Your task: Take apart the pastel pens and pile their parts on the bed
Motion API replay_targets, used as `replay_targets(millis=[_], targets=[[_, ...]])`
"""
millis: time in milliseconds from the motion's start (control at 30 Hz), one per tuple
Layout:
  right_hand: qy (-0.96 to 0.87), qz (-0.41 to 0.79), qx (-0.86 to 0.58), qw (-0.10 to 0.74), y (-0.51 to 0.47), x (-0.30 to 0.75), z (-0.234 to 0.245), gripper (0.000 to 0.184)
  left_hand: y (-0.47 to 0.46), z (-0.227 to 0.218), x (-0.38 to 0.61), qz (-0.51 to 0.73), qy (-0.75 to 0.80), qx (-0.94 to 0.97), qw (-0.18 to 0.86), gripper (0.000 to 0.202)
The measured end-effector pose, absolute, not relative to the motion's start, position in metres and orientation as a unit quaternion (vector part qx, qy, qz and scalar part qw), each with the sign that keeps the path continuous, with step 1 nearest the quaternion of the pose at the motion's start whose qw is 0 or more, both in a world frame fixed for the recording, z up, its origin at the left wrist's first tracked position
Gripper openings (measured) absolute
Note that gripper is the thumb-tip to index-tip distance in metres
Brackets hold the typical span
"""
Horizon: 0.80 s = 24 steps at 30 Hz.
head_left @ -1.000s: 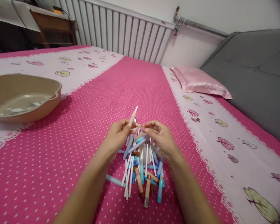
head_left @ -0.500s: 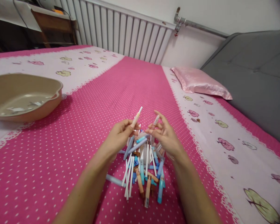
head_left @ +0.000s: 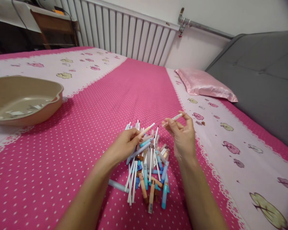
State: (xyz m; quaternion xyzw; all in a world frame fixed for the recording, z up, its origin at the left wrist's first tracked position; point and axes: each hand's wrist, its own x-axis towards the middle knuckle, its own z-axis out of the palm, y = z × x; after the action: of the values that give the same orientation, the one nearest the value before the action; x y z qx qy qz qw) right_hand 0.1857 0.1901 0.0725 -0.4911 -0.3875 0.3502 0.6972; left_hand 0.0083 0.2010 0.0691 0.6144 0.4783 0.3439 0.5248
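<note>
My left hand [head_left: 124, 144] pinches a pale pen part [head_left: 145, 130], and a thin white stick like a refill juts from its end, up and to the right. In my right hand [head_left: 184, 136] a pale pink pen barrel [head_left: 177, 117] with small print lies between thumb and fingers, tilted. The two pieces are apart. Below and between both hands spreads a heap of pen parts: white sticks [head_left: 130, 183], blue barrels [head_left: 165, 172], peach barrels with brown ends [head_left: 152, 195] and small blue pieces [head_left: 139, 165]. My left fingers hide part of the heap.
A beige basin [head_left: 42, 111] with white scraps inside stands on the pink dotted bedspread [head_left: 86, 121] at left. A pink pillow [head_left: 206, 84] lies by the grey headboard [head_left: 261, 70]. Behind the bed are a white radiator [head_left: 124, 32] and a pipe [head_left: 206, 28].
My right hand has moved right, away from my left, carrying the pen barrel, which now lies flatter. My left hand has lowered slightly, its pen part tipping rightward.
</note>
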Motion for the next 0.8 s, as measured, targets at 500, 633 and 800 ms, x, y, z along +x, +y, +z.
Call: replay_targets(millis=[500,633,800], targets=[[-0.430,0.358,-0.469,0.683,0.188,0.176,0.075,0.052,0.202,0.067,0.007,0.240,0.431,0.738,0.461,0.028],[-0.459,0.360,-0.482,0.654,0.188,0.174,0.075,0.050,0.201,0.068,0.007,0.237,0.432,0.736,0.463,0.028],[-0.471,0.377,-0.482,0.636,0.185,0.172,0.076,0.052,0.199,0.070,0.008,0.241,0.432,0.727,0.476,0.027]])
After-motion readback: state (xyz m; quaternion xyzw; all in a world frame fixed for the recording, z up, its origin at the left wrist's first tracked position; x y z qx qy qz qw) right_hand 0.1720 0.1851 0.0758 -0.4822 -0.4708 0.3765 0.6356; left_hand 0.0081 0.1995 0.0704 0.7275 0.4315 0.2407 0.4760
